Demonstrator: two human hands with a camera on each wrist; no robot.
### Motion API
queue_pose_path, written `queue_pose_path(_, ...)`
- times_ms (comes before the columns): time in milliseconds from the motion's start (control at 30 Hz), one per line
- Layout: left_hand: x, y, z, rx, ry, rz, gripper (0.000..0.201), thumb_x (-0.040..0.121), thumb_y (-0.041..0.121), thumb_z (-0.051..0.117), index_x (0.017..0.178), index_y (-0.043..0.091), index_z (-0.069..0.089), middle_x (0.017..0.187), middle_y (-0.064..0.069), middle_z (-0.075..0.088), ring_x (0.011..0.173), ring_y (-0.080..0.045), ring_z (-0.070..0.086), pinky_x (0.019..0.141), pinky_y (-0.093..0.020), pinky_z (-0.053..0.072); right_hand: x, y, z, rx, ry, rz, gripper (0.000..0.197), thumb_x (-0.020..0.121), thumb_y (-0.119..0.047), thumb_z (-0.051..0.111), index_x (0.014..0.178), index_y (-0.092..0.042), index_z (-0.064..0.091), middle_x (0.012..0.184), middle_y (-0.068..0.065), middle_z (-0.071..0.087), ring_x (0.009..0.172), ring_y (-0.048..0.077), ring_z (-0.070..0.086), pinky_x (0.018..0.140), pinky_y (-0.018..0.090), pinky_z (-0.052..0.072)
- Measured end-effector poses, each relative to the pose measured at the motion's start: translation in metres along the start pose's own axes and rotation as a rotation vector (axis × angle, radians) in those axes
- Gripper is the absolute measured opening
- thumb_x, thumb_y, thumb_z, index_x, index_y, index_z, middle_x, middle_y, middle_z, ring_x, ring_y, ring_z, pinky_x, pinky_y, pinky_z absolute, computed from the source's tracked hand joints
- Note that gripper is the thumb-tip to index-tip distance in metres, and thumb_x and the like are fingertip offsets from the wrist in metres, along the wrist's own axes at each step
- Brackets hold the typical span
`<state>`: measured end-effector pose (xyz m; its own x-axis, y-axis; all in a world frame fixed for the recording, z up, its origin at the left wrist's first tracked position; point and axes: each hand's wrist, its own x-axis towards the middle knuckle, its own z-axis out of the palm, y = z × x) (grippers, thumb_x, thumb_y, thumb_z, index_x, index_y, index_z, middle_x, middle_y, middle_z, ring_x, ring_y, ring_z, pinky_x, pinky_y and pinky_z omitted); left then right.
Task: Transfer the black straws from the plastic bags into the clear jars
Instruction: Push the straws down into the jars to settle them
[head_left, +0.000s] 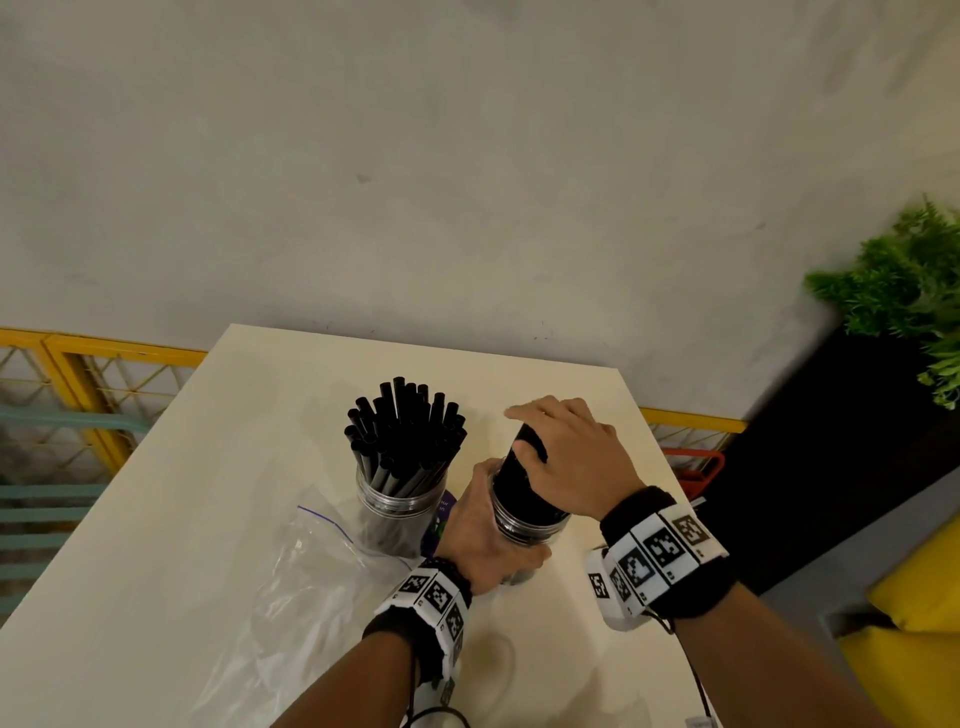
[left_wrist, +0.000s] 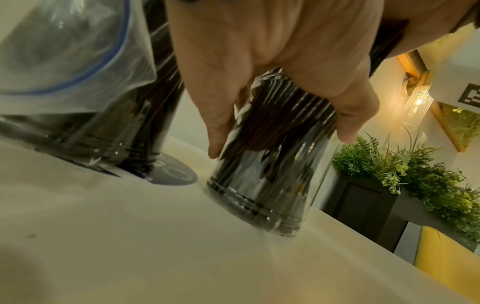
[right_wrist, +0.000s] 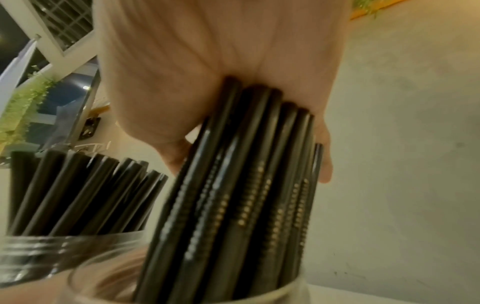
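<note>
Two clear jars stand on the white table (head_left: 156, 519). The left jar (head_left: 400, 506) is packed with upright black straws (head_left: 405, 426). My left hand (head_left: 501, 519) grips the right jar (head_left: 527, 522) around its side; in the left wrist view its thumb and fingers (left_wrist: 348, 123) wrap the jar (left_wrist: 259, 195), which rests on the table. My right hand (head_left: 524, 436) is cupped over a bundle of black straws (right_wrist: 233, 205) standing in that jar (right_wrist: 85, 283), with thumb and fingers (right_wrist: 324, 164) on either side of the bundle. An empty zip plastic bag (head_left: 311, 571) lies at the left jar's base.
A purple round disc (head_left: 439, 522) lies between the jars. A grey wall rises behind the table. A black planter with green plants (head_left: 904, 291) stands at the right, yellow cushions (head_left: 914, 623) below it. A yellow fence (head_left: 78, 395) runs behind the table's left.
</note>
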<state>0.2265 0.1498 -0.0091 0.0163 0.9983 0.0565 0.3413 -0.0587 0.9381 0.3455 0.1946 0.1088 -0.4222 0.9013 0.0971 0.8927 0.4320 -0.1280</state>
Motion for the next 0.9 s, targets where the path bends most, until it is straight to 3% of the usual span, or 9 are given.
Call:
queue_pose_path(100,0.001,0.0,0.002,0.002,-0.006,-0.004,0.104,0.054,0.038,0.088,0.14,0.029,0.029,0.125,0.01,0.061,0.113,-0.012,0.063,0.095,-0.033,0.056,-0.003,0.004,0.001,-0.007,0.066,0.122,0.033,0.098,-0.044,0.037,0.103,-0.023,0.062,0.106,-0.003,0.06,0.102,0.024,0.052,0.081,0.044,0.051)
queue_pose_path(200,0.001,-0.002,0.004,0.012,-0.017,-0.013,0.106,0.053,0.041,0.089,0.139,0.032,0.028,0.127,0.01,0.061,0.114,-0.012,0.063,0.096,-0.035,0.056,-0.011,0.0,0.009,-0.014,0.07,0.21,0.032,0.099,-0.042,0.037,0.102,-0.019,0.058,0.101,0.002,0.054,0.093,0.027,0.043,0.076,0.042,0.05)
queue_pose_path(300,0.002,-0.004,0.005,0.017,-0.012,-0.015,0.107,0.052,0.043,0.088,0.139,0.033,0.027,0.127,0.01,0.062,0.114,-0.012,0.063,0.096,-0.036,0.056,-0.011,-0.003,0.01,0.013,0.068,0.224,0.026,0.098,-0.04,0.04,0.101,-0.019,0.055,0.099,0.003,0.05,0.095,0.028,0.041,0.07,0.038,0.047)
queue_pose_path(500,0.008,0.003,0.008,-0.01,0.018,-0.001,0.104,0.053,0.039,0.088,0.139,0.029,0.03,0.123,0.01,0.062,0.111,-0.015,0.064,0.095,-0.04,0.056,0.011,0.03,-0.005,0.148,-0.056,-0.039,0.023,0.097,-0.041,0.042,0.097,-0.025,0.06,0.096,-0.003,0.052,0.094,0.019,0.041,0.087,0.038,0.045)
queue_pose_path(600,0.006,0.002,0.011,-0.017,0.023,0.001,0.103,0.056,0.034,0.09,0.14,0.029,0.029,0.125,0.009,0.062,0.113,-0.016,0.063,0.095,-0.039,0.055,0.013,0.034,-0.007,0.165,-0.162,-0.06,0.034,0.092,-0.058,0.036,0.101,-0.034,0.059,0.104,-0.004,0.055,0.103,0.022,0.043,0.095,0.04,0.043)
queue_pose_path(667,0.006,0.003,0.011,-0.021,0.019,-0.006,0.103,0.056,0.034,0.089,0.139,0.031,0.028,0.124,0.009,0.062,0.112,-0.016,0.063,0.095,-0.041,0.056,0.012,0.035,-0.015,0.229,-0.149,-0.047,0.037,0.09,-0.064,0.032,0.105,-0.041,0.058,0.113,-0.005,0.059,0.111,0.022,0.047,0.099,0.041,0.041)
queue_pose_path(733,0.006,0.003,0.01,-0.018,0.018,-0.01,0.103,0.055,0.035,0.089,0.138,0.033,0.028,0.123,0.009,0.063,0.111,-0.017,0.064,0.095,-0.042,0.055,0.012,0.037,-0.027,0.281,-0.061,-0.019,0.032,0.094,-0.056,0.036,0.105,-0.04,0.06,0.117,-0.006,0.062,0.114,0.019,0.051,0.099,0.04,0.043)
queue_pose_path(833,0.007,0.002,0.01,-0.027,0.015,-0.012,0.104,0.053,0.038,0.089,0.138,0.033,0.029,0.122,0.01,0.064,0.112,-0.017,0.064,0.097,-0.042,0.055,0.008,0.04,-0.047,0.3,0.044,0.018,0.026,0.1,-0.033,0.044,0.106,-0.023,0.067,0.114,-0.001,0.063,0.108,0.019,0.057,0.094,0.032,0.043)
queue_pose_path(900,0.006,0.001,0.01,-0.031,0.014,-0.008,0.104,0.052,0.039,0.089,0.138,0.032,0.03,0.122,0.01,0.064,0.113,-0.016,0.064,0.097,-0.042,0.055,0.002,0.039,-0.052,0.323,0.081,0.053,0.023,0.1,-0.027,0.046,0.103,-0.021,0.068,0.11,0.001,0.063,0.105,0.021,0.059,0.093,0.032,0.046)
